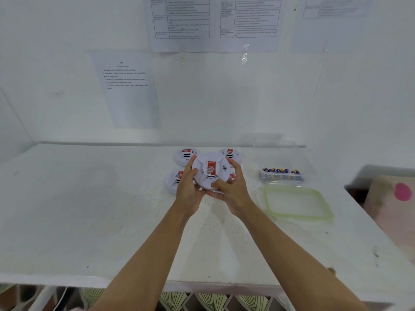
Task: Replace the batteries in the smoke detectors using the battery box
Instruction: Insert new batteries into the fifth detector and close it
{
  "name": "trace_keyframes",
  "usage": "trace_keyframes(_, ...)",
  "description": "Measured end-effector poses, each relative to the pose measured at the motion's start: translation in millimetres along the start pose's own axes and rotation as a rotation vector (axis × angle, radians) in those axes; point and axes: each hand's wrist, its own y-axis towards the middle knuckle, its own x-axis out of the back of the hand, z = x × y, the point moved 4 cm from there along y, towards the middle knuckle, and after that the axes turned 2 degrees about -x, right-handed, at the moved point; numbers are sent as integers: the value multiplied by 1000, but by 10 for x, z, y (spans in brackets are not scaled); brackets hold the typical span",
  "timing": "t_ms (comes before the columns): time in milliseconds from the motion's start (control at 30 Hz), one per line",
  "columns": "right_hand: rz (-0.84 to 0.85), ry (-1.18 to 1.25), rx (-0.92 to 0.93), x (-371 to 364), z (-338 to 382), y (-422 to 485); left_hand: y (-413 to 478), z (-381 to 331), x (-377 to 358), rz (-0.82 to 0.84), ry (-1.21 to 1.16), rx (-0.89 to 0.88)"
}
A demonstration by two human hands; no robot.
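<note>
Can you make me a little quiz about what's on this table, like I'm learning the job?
1. True or false: both hands, left hand and right hand, hold the round white plastic smoke detector with the red label.
2. Where does the clear rectangular lid with the pale green rim lie?
A. on top of the box
B. flat on the white table, nearer the person than the box
C. under a detector
3. Fill in: the clear plastic battery box is ____ (open/closed), with a row of batteries inside.

Key: 1 true; 2 B; 3 open.
</note>
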Motion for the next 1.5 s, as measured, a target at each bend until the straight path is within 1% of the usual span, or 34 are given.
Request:
trace_keyframes(300, -1, -2, -18, 6, -37, 54, 49, 19, 54, -47, -13, -3)
trace_keyframes(433, -59, 49, -112, 3, -33, 111, 38, 6, 43, -79, -56, -7)
trace_keyframes(533, -108, 0, -186, 14, -35, 170, 40, 1, 57, -78, -86, -13)
trace_keyframes(600, -136, -27, -222, 20, -35, 176, 53, -6, 79, -63, -67, -19)
trace_keyframes(700, -153, 4, -238, 30, -44, 166, 90, -8, 132, -55, -18, -39)
trace_keyframes(867, -134, -20, -237, -51, -75, 218, 168, -45, 278, -66, 61, -62)
trace_keyframes(1000, -82, -39, -231, -279, -81, 332, 233, -224, 435, -111, 7, -66)
trace_keyframes(1100, -84, -58, -256, -507, -119, 487, 334, -395, 634, -174, 19, -67)
trace_keyframes(1233, -112, -58, -337, -910, -289, 746, 488, -680, 965, -143, 81, -94)
trace_keyframes(1400, -156, -68, -371, -1337, -546, 1113, 775, -994, 1371, -118, 195, -92)
trace_keyframes(1500, -182, -84, -385, -1518, -648, 1253, 938, -1056, 1565, -122, 236, -69)
